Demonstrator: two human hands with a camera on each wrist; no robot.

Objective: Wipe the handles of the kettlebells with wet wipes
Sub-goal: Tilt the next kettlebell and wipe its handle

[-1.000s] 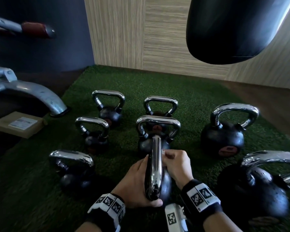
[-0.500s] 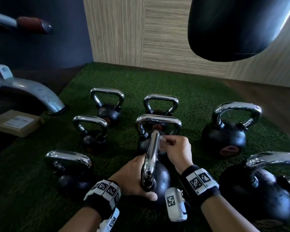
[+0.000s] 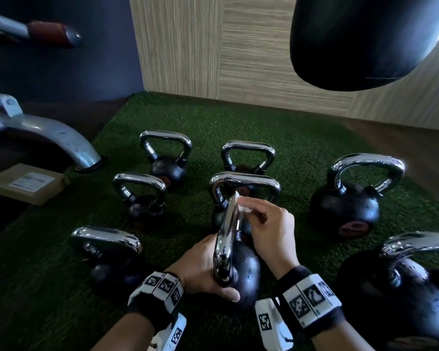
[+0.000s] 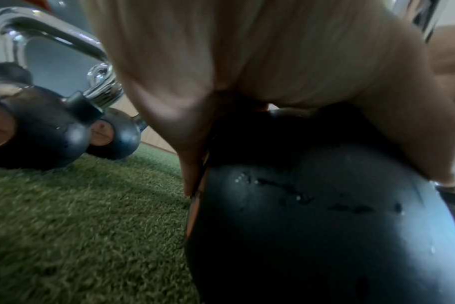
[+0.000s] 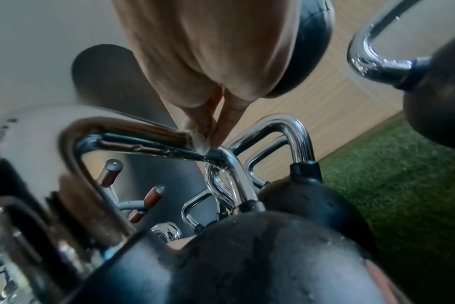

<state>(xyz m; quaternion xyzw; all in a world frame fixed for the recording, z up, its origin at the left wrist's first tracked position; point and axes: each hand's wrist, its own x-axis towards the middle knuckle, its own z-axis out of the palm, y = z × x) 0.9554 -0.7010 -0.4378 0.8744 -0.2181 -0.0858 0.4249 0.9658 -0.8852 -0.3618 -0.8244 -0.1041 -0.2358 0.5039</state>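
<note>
left hand point(image 3: 203, 269) cupped, right hand point(image 3: 271, 231) pinching

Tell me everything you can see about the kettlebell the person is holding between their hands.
The kettlebell is a round black ball, dotted with wet-looking spots, with a shiny chrome loop handle. It stands on the green turf, nearest the person among several others, its handle seen edge-on from the head view. The left hand rests on the ball, thumb across its near side. The right hand pinches a white wipe against the far top corner of the handle.
</note>
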